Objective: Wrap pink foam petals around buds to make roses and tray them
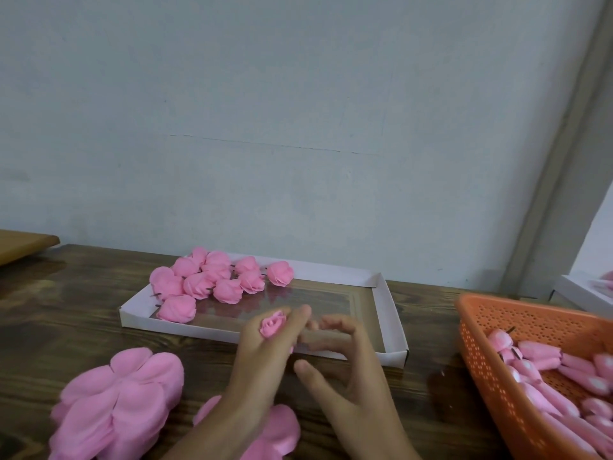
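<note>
Starting nearest me, I see two heaps of loose pink foam petals on the dark wooden bench (414,386): a big petal stack (122,403) at the near left and a second petal heap (282,429) partly under the left forearm, so plenty of wrapping is left to do. Just past them the left hand (262,363) holds a small, tightly wound rose (272,323) pinched between its fingers, raised over the near edge of the white cardboard tray (391,313). I judge it wrapped or nearly so and about ready to set down, though blur hides its base. The right hand (348,370) sits just beside it, fingers loosely curved and holding nothing I can make out. To the right, an orange perforated basket (477,353) holds many bare buds (544,356), which tells me the job is far from finished. Beyond the hands, the tray carries roughly eleven finished roses (205,280) bunched in its far left corner; most of its floor is bare, so nothing blocks a spot next to them. Farther off, a second white tray (577,293) shows at the right edge and a pale wooden board (23,244) at the far left, both well apart from the work.
</note>
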`<state>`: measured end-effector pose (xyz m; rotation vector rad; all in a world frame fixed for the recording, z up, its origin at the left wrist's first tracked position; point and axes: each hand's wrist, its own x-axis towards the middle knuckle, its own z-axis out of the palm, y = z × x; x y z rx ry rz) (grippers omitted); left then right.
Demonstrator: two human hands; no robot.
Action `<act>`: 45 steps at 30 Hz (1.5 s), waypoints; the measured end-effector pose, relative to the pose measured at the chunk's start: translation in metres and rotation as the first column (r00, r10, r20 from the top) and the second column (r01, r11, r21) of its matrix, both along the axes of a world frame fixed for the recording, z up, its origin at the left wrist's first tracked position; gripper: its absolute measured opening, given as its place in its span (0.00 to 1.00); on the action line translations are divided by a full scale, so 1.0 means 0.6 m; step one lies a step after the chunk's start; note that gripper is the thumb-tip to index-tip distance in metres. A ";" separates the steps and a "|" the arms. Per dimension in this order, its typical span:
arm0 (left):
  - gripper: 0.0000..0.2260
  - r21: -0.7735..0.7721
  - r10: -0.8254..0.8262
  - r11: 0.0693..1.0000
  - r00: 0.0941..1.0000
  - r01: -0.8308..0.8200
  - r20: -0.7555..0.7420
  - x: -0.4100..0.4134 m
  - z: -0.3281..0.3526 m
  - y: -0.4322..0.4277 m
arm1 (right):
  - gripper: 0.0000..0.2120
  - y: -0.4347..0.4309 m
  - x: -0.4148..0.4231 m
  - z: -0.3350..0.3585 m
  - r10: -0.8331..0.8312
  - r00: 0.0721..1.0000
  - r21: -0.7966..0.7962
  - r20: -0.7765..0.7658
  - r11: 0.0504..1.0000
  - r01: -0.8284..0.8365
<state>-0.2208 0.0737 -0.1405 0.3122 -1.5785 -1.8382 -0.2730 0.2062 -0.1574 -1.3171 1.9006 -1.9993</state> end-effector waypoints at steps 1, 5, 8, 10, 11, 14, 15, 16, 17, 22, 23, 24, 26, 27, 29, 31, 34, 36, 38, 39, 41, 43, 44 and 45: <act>0.21 0.125 -0.038 0.991 0.999 0.036 0.009 0.002 -0.001 0.004 | 0.20 -0.004 0.000 -0.003 0.022 0.998 0.010 0.053 1.000 -0.023; 0.28 0.239 -0.126 0.965 0.990 0.107 0.068 0.000 -0.006 0.026 | 0.14 -0.009 -0.006 0.000 0.078 0.994 0.094 0.071 0.992 -0.085; 0.22 0.202 -0.197 0.963 0.979 0.181 0.058 0.003 0.002 0.030 | 0.15 -0.006 -0.015 0.013 0.105 0.988 0.089 0.111 0.989 -0.115; 0.20 0.117 -0.252 0.963 0.965 0.242 0.077 0.007 0.008 0.025 | 0.12 -0.009 -0.011 0.021 0.229 0.938 0.039 0.260 0.968 -0.248; 0.19 0.097 -0.257 0.964 0.962 0.248 0.094 0.010 0.012 0.023 | 0.12 -0.013 -0.007 0.023 0.297 0.874 -0.010 0.384 0.948 -0.317; 0.15 0.111 -0.265 0.961 0.959 0.254 0.099 0.013 0.012 0.018 | 0.18 -0.022 0.007 0.023 0.409 0.674 -0.175 0.615 0.904 -0.390; 0.16 0.119 -0.255 0.963 0.962 0.243 0.101 0.014 0.016 0.019 | 0.19 -0.022 0.009 0.020 0.413 0.668 -0.192 0.618 0.904 -0.381; 0.17 0.118 -0.236 0.967 0.967 0.224 0.099 0.013 0.017 0.021 | 0.20 -0.022 0.009 0.017 0.401 0.695 -0.193 0.597 0.912 -0.361; 0.18 0.114 -0.218 0.972 0.971 0.207 0.097 0.013 0.020 0.023 | 0.20 -0.021 0.008 0.015 0.377 0.736 -0.186 0.562 0.925 -0.331; 0.18 0.094 -0.286 0.957 0.952 0.276 0.112 0.014 0.019 0.026 | 0.19 -0.028 0.012 0.014 0.345 0.727 -0.207 0.594 0.938 -0.277; 0.19 0.104 -0.300 0.952 0.947 0.289 0.114 0.015 0.018 0.025 | 0.17 -0.030 0.014 0.015 0.350 0.684 -0.217 0.640 0.936 -0.277; 0.21 0.126 -0.312 0.946 0.945 0.299 0.099 0.014 0.017 0.024 | 0.16 -0.032 0.017 0.015 0.341 0.651 -0.215 0.678 0.939 -0.268; 0.20 0.158 -0.293 0.947 0.954 0.279 0.071 0.011 0.013 0.022 | 0.17 -0.034 0.020 0.011 0.332 0.629 -0.227 0.703 0.943 -0.244; 0.19 0.161 -0.268 0.954 0.959 0.252 0.088 0.010 0.012 0.022 | 0.17 -0.034 0.020 0.010 0.343 0.640 -0.247 0.688 0.939 -0.238; 0.18 0.141 -0.236 0.966 0.963 0.217 0.130 0.006 0.008 0.022 | 0.15 -0.031 0.019 0.009 0.361 0.665 -0.283 0.654 0.932 -0.228; 0.20 0.121 -0.236 0.968 0.963 0.221 0.133 0.004 0.005 0.022 | 0.13 -0.029 0.017 0.009 0.372 0.662 -0.296 0.650 0.927 -0.230; 0.20 0.127 -0.261 0.960 0.959 0.248 0.106 0.004 0.007 0.020 | 0.15 -0.032 0.020 0.015 0.376 0.590 -0.288 0.715 0.927 -0.242; 0.16 0.106 -0.306 0.949 0.948 0.296 0.086 0.002 0.006 0.017 | 0.14 -0.038 0.027 0.016 0.328 0.550 -0.249 0.768 0.944 -0.215; 0.15 0.085 -0.321 0.946 0.943 0.314 0.088 0.003 0.007 0.017 | 0.15 -0.039 0.031 0.014 0.301 0.547 -0.241 0.781 0.954 -0.180; 0.15 0.076 -0.300 0.953 0.949 0.293 0.095 0.003 0.007 0.017 | 0.16 -0.037 0.029 0.013 0.318 0.556 -0.261 0.768 0.948 -0.182; 0.15 0.065 -0.229 0.973 0.967 0.223 0.109 0.003 0.009 0.018 | 0.16 -0.029 0.022 0.016 0.369 0.592 -0.300 0.717 0.929 -0.216; 0.14 0.028 -0.210 0.978 0.970 0.208 0.126 0.002 0.010 0.018 | 0.15 -0.019 0.013 0.018 0.391 0.636 -0.291 0.665 0.920 -0.261; 0.14 0.002 -0.225 0.974 0.965 0.227 0.135 0.003 0.012 0.017 | 0.16 -0.014 0.008 0.016 0.397 0.652 -0.280 0.646 0.918 -0.281; 0.13 -0.016 -0.247 0.968 0.959 0.251 0.136 0.004 0.014 0.017 | 0.17 -0.012 0.004 0.014 0.401 0.670 -0.270 0.625 0.916 -0.297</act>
